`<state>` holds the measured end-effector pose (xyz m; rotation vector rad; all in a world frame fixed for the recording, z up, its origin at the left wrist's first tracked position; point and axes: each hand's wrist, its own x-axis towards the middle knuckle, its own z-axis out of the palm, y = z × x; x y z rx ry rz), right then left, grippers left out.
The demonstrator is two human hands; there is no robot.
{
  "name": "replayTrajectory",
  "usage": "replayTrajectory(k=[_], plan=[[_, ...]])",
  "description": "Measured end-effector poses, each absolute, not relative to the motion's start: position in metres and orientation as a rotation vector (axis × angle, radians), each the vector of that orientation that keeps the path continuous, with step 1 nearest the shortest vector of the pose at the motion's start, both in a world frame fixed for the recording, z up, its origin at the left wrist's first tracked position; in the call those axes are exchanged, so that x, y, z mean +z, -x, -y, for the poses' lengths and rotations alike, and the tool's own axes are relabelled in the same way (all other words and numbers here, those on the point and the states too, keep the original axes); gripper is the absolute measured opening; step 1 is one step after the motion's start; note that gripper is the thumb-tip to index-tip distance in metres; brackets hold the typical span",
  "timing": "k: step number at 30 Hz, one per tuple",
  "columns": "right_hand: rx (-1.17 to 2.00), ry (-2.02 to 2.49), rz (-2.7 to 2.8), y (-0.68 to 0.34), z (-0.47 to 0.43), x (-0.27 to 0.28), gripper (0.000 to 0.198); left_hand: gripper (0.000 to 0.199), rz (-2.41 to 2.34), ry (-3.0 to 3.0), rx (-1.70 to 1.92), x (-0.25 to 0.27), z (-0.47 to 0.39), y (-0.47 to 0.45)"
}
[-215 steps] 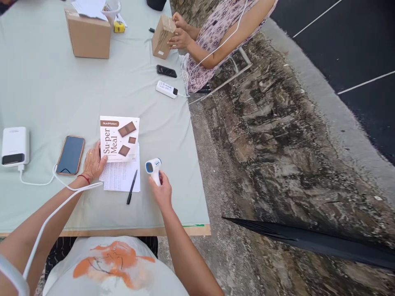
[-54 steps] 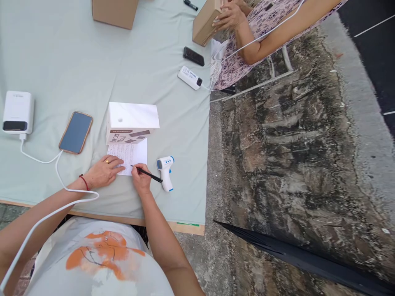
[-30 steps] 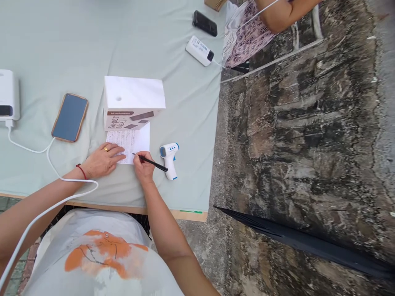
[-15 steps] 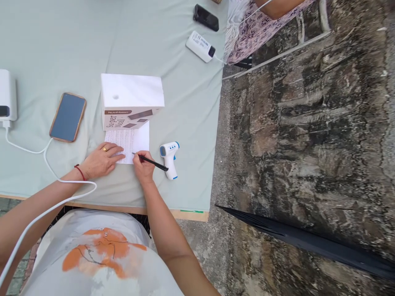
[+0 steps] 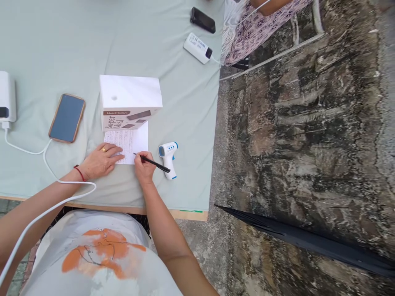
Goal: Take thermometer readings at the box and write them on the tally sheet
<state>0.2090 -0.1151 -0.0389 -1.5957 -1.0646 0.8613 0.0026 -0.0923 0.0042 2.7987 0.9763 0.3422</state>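
Note:
My right hand (image 5: 144, 167) grips a black pen (image 5: 156, 163), its tip at the sheet of paper (image 5: 140, 142). Rows of small writing cover the left part of that sheet, while its right strip is blank. Flat on the paper's lower left edge lies my left hand (image 5: 103, 159), fingers stretched out, with a ring and a red wrist cord. A white box (image 5: 131, 92) printed "NutriMotion" stands over the far end of the sheet and hides it. Just right of my right hand, a white and blue infrared thermometer (image 5: 168, 158) lies on the cloth, under the pen's rear end.
A phone (image 5: 67, 118) and a white power bank (image 5: 8, 96) with a cable lie to the left. Another power bank (image 5: 197, 48) and a dark device (image 5: 203, 19) sit at the far right of the tablecloth (image 5: 55, 45). A stone wall (image 5: 293, 135) fills the right side.
The pen tip has shifted very slightly right across the paper with my right hand. My left hand stays in place. The whole view has drifted a little.

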Motion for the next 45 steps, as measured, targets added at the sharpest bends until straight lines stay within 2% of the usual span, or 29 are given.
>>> replayTrajectory(k=[22, 27, 32, 37, 45], plan=[[0.831, 1.625, 1.078, -0.210, 0.115, -0.043, 0.017, 0.042, -0.992, -2.744, 0.341, 0.001, 0.092, -0.003], [0.681, 1.553, 1.170, -0.211, 0.115, -0.040, 0.021, 0.042, -0.998, -2.745, 0.308, 0.002, 0.095, -0.002], [0.422, 1.404, 1.523, -0.219, 0.118, -0.041, 0.023, 0.040, -1.024, -2.726, 0.324, -0.003, 0.101, -0.001], [0.203, 1.533, 1.824, -0.233, 0.125, -0.057, 0.042, 0.030, -1.100, -2.693, 0.474, -0.011, 0.105, 0.000], [0.077, 1.617, 1.876, -0.238, 0.149, -0.058, 0.039, 0.019, -1.176, -2.549, 0.692, -0.017, 0.107, 0.006]])
